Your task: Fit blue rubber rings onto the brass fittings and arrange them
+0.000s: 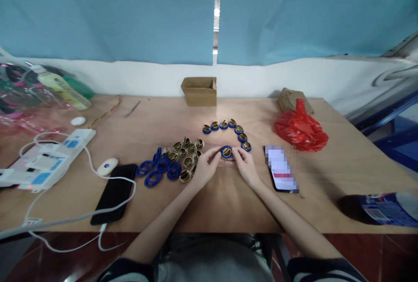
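Observation:
Between my two hands is a round gold metal piece set in a blue ring (pixel 226 152), just above the table. The fingertips of my left hand (pixel 207 165) pinch its left edge, while my right hand (pixel 245 165) grips the right edge. Beyond my hands, several similar gold pieces in blue rings (pixel 242 137) lie in a curved row. To the left sits a cluster of bare gold metal pieces (pixel 188 162) with upright flaps, partly hidden by my left hand. Loose blue rings (pixel 153 179) are heaped beside that cluster.
A lit phone (pixel 280 169) lies right of my hands, near a red plastic bag (pixel 301 129) and a dark bottle (pixel 375 209). Leftward are a black phone (pixel 114 195), white cables and a power strip (pixel 58 160). An open cardboard box (pixel 200 95) stands at the back.

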`<state>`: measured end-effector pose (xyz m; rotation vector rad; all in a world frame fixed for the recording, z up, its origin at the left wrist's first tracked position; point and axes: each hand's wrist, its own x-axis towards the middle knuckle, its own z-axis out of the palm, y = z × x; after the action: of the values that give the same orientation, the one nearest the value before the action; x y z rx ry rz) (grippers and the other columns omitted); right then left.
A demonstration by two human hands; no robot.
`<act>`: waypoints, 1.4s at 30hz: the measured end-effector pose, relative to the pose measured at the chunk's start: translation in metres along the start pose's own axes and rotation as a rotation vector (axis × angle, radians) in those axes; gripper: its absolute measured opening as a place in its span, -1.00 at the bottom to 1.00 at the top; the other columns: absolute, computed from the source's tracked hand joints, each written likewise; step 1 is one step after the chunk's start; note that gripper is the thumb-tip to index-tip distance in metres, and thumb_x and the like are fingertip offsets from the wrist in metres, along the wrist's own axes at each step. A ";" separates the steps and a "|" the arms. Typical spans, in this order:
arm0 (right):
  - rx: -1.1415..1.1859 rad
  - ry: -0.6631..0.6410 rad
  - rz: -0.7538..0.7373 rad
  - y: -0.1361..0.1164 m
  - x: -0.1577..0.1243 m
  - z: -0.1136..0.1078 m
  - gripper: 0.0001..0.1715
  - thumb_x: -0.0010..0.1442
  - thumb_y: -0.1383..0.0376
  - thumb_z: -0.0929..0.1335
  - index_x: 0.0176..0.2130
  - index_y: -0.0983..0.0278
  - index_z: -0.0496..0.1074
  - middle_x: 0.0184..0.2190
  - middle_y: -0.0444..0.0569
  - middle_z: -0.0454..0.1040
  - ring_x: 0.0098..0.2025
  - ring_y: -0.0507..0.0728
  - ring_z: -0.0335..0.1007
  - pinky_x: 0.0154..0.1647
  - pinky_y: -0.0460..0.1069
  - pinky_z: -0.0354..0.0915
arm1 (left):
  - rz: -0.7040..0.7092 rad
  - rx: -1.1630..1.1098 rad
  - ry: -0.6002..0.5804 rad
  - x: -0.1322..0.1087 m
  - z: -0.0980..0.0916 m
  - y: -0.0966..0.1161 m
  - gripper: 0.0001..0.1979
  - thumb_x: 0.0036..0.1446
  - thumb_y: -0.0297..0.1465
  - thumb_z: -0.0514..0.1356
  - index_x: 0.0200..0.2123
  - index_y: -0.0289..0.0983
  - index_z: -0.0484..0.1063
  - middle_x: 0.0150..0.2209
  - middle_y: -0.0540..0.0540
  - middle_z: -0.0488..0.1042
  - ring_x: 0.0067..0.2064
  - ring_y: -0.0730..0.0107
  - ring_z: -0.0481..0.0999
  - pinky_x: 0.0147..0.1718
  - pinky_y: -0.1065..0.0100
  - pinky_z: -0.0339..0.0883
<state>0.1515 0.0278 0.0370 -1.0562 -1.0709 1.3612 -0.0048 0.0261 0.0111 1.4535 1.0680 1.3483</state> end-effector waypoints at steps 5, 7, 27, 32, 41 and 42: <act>-0.069 -0.004 -0.016 -0.003 -0.002 -0.001 -0.55 0.04 -0.10 0.50 -0.37 0.22 0.55 -0.40 -0.06 0.59 -0.29 0.18 0.52 -0.25 0.04 0.53 | -0.001 0.033 0.044 -0.001 -0.001 0.005 -0.72 0.28 -0.31 0.17 -0.04 -0.29 0.56 -0.01 -0.20 0.62 0.04 0.19 0.60 0.11 0.12 0.46; -0.092 -0.009 0.003 -0.005 -0.001 -0.002 -0.51 0.00 -0.11 0.52 -0.37 0.25 0.54 -0.38 -0.05 0.60 -0.30 0.18 0.54 -0.24 0.06 0.55 | -0.021 0.032 0.065 -0.001 -0.003 0.008 -0.71 0.28 -0.30 0.17 -0.04 -0.30 0.57 -0.02 -0.21 0.63 0.03 0.18 0.61 0.10 0.14 0.46; -0.176 -0.149 0.025 -0.006 0.008 -0.019 -0.68 0.04 0.06 0.50 -0.35 0.25 0.56 -0.43 -0.07 0.61 -0.44 0.12 0.55 -0.34 0.02 0.51 | -0.137 -0.089 0.006 0.004 -0.011 0.017 -0.79 0.12 -0.35 0.29 -0.18 -0.26 0.65 -0.13 -0.17 0.67 -0.08 0.20 0.64 0.03 0.14 0.48; -0.199 -0.156 0.015 -0.003 0.008 -0.019 -0.70 0.06 0.06 0.48 -0.37 0.25 0.54 -0.50 -0.09 0.58 -0.48 0.11 0.51 -0.37 0.02 0.49 | -0.125 -0.063 0.027 0.002 -0.008 0.015 -0.79 0.12 -0.36 0.27 -0.20 -0.27 0.65 -0.16 -0.16 0.68 -0.13 0.22 0.66 -0.03 0.18 0.52; -0.180 -0.125 0.029 0.005 0.007 -0.015 -0.69 0.03 0.06 0.49 -0.39 0.24 0.49 -0.54 -0.10 0.56 -0.53 0.10 0.48 -0.45 -0.01 0.45 | -0.051 0.087 0.038 -0.002 -0.007 0.016 -0.78 0.17 -0.41 0.21 -0.17 -0.25 0.64 -0.14 -0.14 0.67 -0.14 0.25 0.65 -0.10 0.25 0.53; -0.168 -0.129 0.035 0.005 0.008 -0.015 -0.69 0.03 0.06 0.49 -0.39 0.25 0.49 -0.55 -0.11 0.55 -0.54 0.10 0.48 -0.46 -0.01 0.45 | -0.039 0.116 0.037 -0.003 -0.008 0.015 -0.77 0.17 -0.41 0.20 -0.16 -0.24 0.64 -0.14 -0.14 0.67 -0.13 0.25 0.65 -0.10 0.26 0.53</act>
<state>0.1643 0.0358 0.0287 -1.1249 -1.2853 1.4020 -0.0125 0.0194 0.0256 1.4890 1.2103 1.3089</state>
